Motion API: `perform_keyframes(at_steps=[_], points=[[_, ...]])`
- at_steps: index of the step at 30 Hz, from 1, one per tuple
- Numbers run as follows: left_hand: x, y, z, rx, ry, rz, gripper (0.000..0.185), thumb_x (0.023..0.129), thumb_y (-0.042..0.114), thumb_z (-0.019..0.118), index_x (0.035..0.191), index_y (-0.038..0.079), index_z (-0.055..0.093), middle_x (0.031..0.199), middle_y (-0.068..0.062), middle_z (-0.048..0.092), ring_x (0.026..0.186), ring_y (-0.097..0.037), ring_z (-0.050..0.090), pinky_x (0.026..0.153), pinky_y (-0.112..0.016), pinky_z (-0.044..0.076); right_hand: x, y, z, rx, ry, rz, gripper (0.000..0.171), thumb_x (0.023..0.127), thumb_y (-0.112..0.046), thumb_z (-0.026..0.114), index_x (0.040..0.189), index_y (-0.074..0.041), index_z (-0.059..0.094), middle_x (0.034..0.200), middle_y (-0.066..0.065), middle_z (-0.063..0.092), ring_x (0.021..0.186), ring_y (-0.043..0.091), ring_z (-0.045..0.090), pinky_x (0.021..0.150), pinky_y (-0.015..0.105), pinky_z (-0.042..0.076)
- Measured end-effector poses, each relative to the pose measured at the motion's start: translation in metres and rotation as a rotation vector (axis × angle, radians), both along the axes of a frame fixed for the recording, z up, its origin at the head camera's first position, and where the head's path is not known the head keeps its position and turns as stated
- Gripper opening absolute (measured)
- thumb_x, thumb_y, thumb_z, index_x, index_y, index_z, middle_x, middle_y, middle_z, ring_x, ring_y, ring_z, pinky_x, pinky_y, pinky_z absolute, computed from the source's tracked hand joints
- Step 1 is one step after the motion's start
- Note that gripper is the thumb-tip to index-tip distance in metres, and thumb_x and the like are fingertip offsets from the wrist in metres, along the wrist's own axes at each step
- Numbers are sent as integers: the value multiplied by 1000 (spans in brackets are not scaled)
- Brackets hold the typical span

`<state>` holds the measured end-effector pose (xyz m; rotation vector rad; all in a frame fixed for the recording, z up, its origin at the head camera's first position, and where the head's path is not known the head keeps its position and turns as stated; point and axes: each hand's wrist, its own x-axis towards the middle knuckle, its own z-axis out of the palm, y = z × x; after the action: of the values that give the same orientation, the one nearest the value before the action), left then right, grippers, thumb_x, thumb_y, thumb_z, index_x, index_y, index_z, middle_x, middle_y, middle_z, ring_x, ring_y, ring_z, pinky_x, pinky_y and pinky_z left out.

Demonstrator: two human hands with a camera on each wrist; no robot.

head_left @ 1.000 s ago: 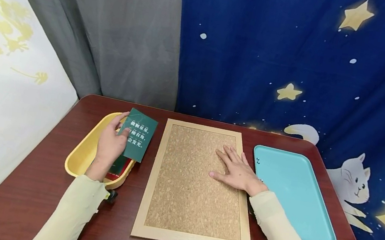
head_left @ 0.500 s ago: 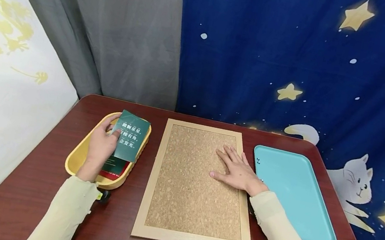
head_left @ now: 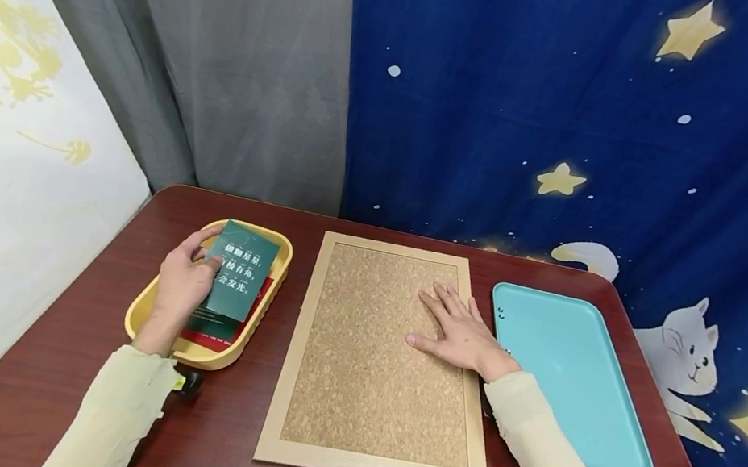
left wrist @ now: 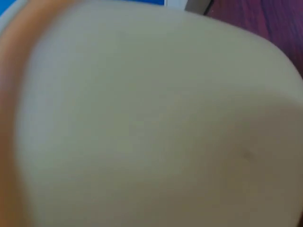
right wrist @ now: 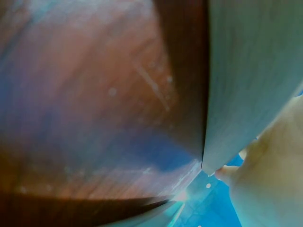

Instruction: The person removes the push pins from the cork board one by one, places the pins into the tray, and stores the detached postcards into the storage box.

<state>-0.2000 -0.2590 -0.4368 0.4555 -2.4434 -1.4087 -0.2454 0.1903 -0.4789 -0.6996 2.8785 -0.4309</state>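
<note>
In the head view, my left hand pinches a dark green card with white printed characters, thumb on its face and fingers behind. The card is over a yellow basket, overlapping a red and green card lying inside. My right hand rests palm down, fingers spread, on the right side of a wood-framed corkboard. A blurred pale surface fills most of the left wrist view, hiding the left fingers. Part of my right hand shows beside the board's edge in the right wrist view.
A light blue tray lies right of the corkboard, partly behind my right sleeve. Everything stands on a dark red-brown table. Behind it hang a grey curtain and a blue starry curtain.
My left hand has moved left and slightly nearer with the green card, bringing it from the basket's right edge to over its inside. The right hand has stayed on the corkboard.
</note>
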Motion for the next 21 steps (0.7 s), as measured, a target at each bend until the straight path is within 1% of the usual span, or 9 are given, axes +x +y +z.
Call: perform_keyframes(at_steps=[3,8,11,16,21], points=[[0,-2,-3,-49,-7,2,51,103,13,57,152,25,55,117,-18,69,69,-1,58,60,-20,50,0,0,1,4,0,-2,95,93,-75,56,168,-27,22,178,7,9,166,33,2,131,66,1],[-1,-4,-8,-171,-15,-14,51,102,13,57,152,21,55,118,-20,69,82,-21,63,66,-27,46,0,0,1,5,2,-1,94,93,-75,56,168,-28,22,178,6,9,166,32,2,131,65,2],[-1,-5,-11,-218,-19,-37,51,103,12,56,153,18,53,117,-23,67,90,-30,64,68,-30,44,-1,0,1,-1,4,1,94,93,-75,56,167,-28,22,178,6,10,166,32,3,131,65,2],[1,-6,-14,-273,-52,-74,51,103,11,56,153,14,52,115,-25,67,90,-33,66,64,-29,44,-1,0,1,-8,3,0,95,93,-76,56,167,-28,22,178,6,10,166,31,3,132,63,0],[2,-7,-16,-316,-75,-77,51,102,11,57,153,13,53,115,-25,68,90,-32,64,63,-29,42,-1,1,-1,-10,3,-2,95,92,-77,55,167,-29,22,178,5,10,166,30,3,132,63,-1]])
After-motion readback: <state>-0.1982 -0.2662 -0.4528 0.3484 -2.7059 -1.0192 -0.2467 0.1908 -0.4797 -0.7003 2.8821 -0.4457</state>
